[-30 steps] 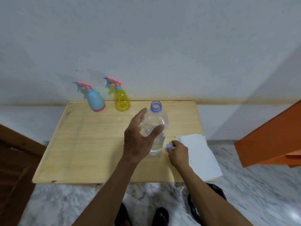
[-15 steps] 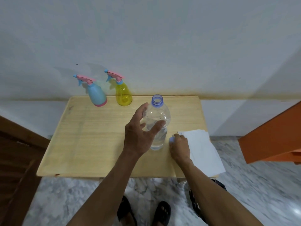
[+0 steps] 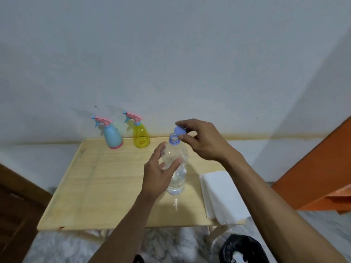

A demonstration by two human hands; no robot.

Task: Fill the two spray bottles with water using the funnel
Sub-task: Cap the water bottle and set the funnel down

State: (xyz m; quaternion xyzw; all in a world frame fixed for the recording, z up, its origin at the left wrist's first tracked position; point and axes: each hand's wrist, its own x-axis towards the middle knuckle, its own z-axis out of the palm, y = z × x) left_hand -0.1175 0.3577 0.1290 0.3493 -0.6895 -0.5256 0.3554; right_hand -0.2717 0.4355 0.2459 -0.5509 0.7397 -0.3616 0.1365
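Clear plastic bottle (image 3: pixel 175 164) stands upright near the middle of the pale wooden worktop (image 3: pixel 106 186), its purple-ringed neck uncapped and water filling only its lower part. My left hand (image 3: pixel 156 176) curls around the bottle's left side at mid-height, thumb across the front and fingers behind, a loose grip that steadies it on the worktop. My right hand (image 3: pixel 202 141) is raised just above and to the right of the neck; its grip is a pinch of thumb and fingertips closed on the blue cap (image 3: pixel 180 130), which sits tilted just over the opening, apart from the threads. Two spray bottles stand at the far edge of the worktop against the white wall (image 3: pixel 171 63): a blue sprayer (image 3: pixel 112 136) on the left and a yellow sprayer (image 3: pixel 141 136) just beside it on the right, both upright, both with pink trigger heads screwed on and nozzles pointing left. They are well apart from the bottle. The yellow sprayer is translucent; its fill level cannot be told. White folded cloth (image 3: pixel 222 196) lies at the right edge of the worktop, overhanging the near corner. Below it, on the marbled floor (image 3: pixel 66 245), part of a black bag (image 3: pixel 241 249) shows. An orange panel (image 3: pixel 322 168) rises at the right.
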